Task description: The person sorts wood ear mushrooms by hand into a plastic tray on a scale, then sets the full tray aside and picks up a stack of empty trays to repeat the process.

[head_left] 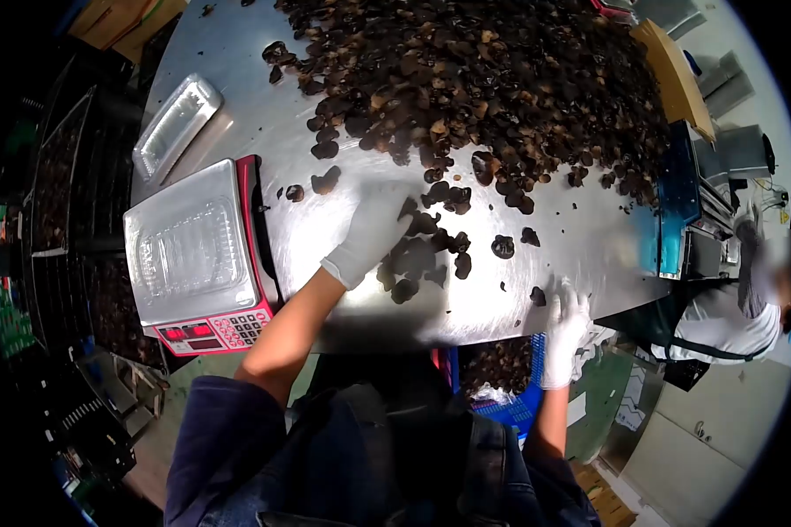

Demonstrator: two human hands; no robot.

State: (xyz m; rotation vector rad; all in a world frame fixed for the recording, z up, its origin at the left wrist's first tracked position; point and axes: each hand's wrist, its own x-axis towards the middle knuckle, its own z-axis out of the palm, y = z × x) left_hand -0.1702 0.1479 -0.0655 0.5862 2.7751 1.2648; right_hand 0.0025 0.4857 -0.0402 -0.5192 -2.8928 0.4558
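Observation:
A large heap of dark brown, curled mushroom pieces (483, 79), which look like wood ear, covers the far part of the steel table (308, 255). My left hand (369, 224), in a white glove, is over a small scatter of loose mushroom pieces (413, 256) in front of the heap. Its fingers are smeared by motion and partly hidden, so a hold cannot be made out. At the table's near edge, my right hand (567, 335), also gloved, has its fingers stretched out, close to a single mushroom piece (538, 297).
Left of my arm stands a red and white digital scale (206, 335) with a clear plastic tray (193, 239) on it. Another clear tray (176, 127) lies behind. A blue basket (523, 406) of mushroom pieces sits below the table edge. Another person (721, 321) is at the right.

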